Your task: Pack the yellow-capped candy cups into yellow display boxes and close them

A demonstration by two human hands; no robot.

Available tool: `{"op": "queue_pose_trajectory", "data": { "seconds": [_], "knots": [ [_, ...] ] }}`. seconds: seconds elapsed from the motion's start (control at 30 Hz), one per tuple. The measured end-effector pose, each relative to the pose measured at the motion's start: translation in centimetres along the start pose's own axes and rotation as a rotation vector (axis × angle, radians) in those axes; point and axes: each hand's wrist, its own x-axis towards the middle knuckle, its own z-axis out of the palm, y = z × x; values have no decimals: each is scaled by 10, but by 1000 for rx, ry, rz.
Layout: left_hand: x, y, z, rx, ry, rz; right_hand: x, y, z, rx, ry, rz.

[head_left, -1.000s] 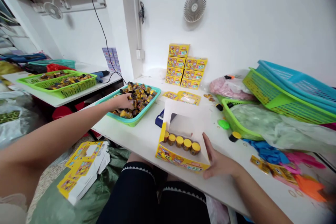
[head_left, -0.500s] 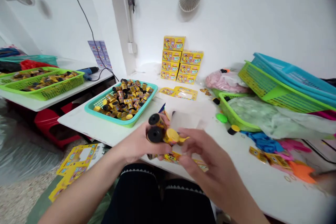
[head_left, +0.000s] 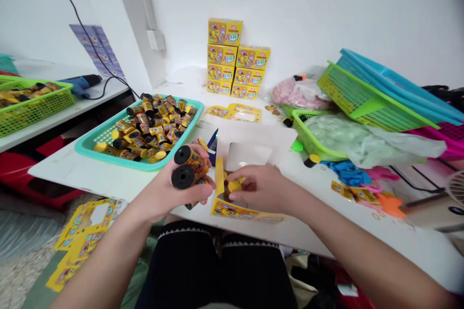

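Lowered into the yellow display box (head_left: 235,211), the right hand (head_left: 263,186) now sits apart from the left hand (head_left: 174,188), which it works against in the earlier frame; the left hand is further left, just outside the box's side panel. Largest first: the tabletop (head_left: 61,164) carries the box close to its near edge, so a firm pull toward the body could, I judge, slide it over. Next, the turquoise basket (head_left: 90,153) is heaped with printed canisters (head_left: 155,130), some close to the rim; a bump from the left forearm (head_left: 123,239) might spill a few. As for the box, its windowed lid stands up unfastened, and since neither hand appears to brace it, leaning on the front panel could crease or shift it. Yellow caps show near its left end, but the right hand hides much of the inside, so a crooked one could go unnoticed. Smallest, the left grip is clamped around a bunch of black-based canisters (head_left: 183,177); loosening for one might drop another. The right grip's fingertips appear pinched on a yellow-capped canister (head_left: 235,186) inside the box; its round cap could slip and knock a neighbour.
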Motion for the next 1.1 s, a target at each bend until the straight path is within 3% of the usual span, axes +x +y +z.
{"op": "queue_pose_trajectory", "data": {
  "seconds": [0.13, 0.23, 0.3, 0.43, 0.5, 0.67, 0.77, 0.87, 1.0, 1.1],
  "knots": [
    [-8, -4, 1, -170, -35, -4, 13, 1, 16, -7, -25, -88],
    [-14, -3, 4, -428, -137, -41, 5, 0, 14, -45, 141, -156],
    [-16, -4, 7, -588, -254, -83, -3, -6, 11, 77, 218, -185],
    [-15, -9, 15, -703, -405, -152, -14, -27, 11, 587, 12, -216],
    [-13, -13, 17, -712, -421, -155, -14, -31, 8, 646, -11, -177],
    [-17, -14, 9, -724, -315, -171, -13, -14, -14, 279, 311, -187],
    [-20, -10, 3, -740, -229, -177, -12, -3, -17, -96, 203, -132],
    [-19, -7, 3, -756, -202, -183, -4, 3, -1, -335, 67, -73],
    [-16, -6, 10, -779, -244, -199, 8, 6, 13, -389, 46, -123],
    [-16, -8, 16, -799, -250, -204, 2, -3, 6, -260, 178, -156]
  ]
}}
